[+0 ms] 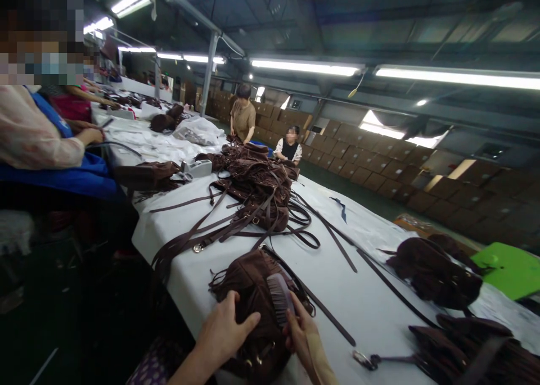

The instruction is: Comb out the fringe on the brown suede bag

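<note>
A brown fringed suede bag lies on the white table right in front of me. My left hand rests on the bag with its fingers spread, pressing it down. My right hand is closed around the handle of a brush, whose dark bristles sit against the bag's fringe.
A heap of brown bags and long straps fills the table's middle. More brown bags lie at the right, beside a green sheet. A tape dispenser stands farther back. Other people work at the left and far end. Stacked cartons line the wall.
</note>
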### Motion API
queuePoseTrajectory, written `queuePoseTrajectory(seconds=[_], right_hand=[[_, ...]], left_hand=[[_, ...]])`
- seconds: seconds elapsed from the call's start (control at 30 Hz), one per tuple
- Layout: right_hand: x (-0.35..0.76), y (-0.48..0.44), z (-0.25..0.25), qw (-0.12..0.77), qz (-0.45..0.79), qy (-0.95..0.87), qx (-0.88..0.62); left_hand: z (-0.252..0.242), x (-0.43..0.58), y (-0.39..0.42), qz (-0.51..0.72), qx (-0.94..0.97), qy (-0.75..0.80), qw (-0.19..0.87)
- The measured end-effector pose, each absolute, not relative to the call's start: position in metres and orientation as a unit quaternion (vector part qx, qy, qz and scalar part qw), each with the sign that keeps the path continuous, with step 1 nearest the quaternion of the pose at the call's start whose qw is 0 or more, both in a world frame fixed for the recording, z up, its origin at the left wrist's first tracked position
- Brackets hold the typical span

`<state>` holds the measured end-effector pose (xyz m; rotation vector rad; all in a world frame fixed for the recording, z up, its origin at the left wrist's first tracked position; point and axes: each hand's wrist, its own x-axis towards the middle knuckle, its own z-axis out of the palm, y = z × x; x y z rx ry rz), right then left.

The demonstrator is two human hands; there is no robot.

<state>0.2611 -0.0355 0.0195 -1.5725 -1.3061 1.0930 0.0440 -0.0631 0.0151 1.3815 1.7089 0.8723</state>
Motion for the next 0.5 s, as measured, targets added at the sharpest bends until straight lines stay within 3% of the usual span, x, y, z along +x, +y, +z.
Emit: queuePoseTrajectory(seconds=[0.17,0.3,0.5], right_hand=[[0.271,-0.037,0.012,0.411,0.445,-0.499,-0.620],[0.276,-0.030,0.044,0.438,0.446,-0.479,-0.616],[0.220,-0.044,0.081,0.394,0.460,-0.604,-0.519]], left_hand=[[0.005,0.047,-0.048,0.279,0.594,0.615,0.437],[0.006,0.027,-0.049,0.351,0.612,0.538,0.462],[0.059,0.025,-0.038,0.389,0.598,0.470,0.519]])
